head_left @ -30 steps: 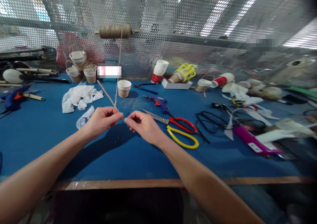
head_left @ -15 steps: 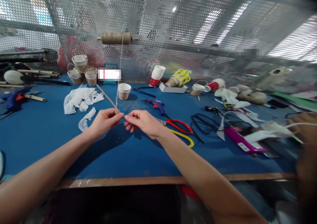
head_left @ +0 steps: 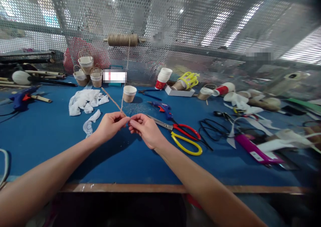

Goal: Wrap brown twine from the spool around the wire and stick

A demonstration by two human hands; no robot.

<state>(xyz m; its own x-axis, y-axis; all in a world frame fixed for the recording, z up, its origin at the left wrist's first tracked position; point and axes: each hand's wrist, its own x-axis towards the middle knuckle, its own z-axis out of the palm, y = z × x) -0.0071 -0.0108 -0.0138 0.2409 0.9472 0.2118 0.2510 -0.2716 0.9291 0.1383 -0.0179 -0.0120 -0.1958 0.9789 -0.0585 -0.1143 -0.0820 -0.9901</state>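
Note:
My left hand (head_left: pixel 112 126) is closed in a pinch on twine, just above the blue table. One strand of twine (head_left: pixel 126 73) runs down to it from the spool (head_left: pixel 122 40). A thicker, twisted length of twine (head_left: pixel 111 99) sticks out from the same fingers toward the upper left. My right hand (head_left: pixel 144 128) is also pinched, its fingertips meeting those of my left hand at the twine; the bit between them is mostly hidden. Behind my hands stands a small twine-wrapped paper cup (head_left: pixel 129 94). Scissors (head_left: pixel 173 128) with red and yellow handles lie beside my right hand.
A blue glue gun (head_left: pixel 163 109) lies behind the scissors, pliers (head_left: pixel 150 92) farther back. White lace scraps (head_left: pixel 86 101) lie left, near stacked twine-wrapped baskets (head_left: pixel 86 65). Stacked paper cups (head_left: pixel 163 78), black cable (head_left: pixel 215 130) and a purple device (head_left: pixel 258 150) occupy the right. Perforated metal mesh rises behind.
The view has shifted slightly, so the scene sits farther right and lower. Both hands stay pinched together at the twine. More of the scissors shows, and the blurred brown shape at the right edge has mostly left view.

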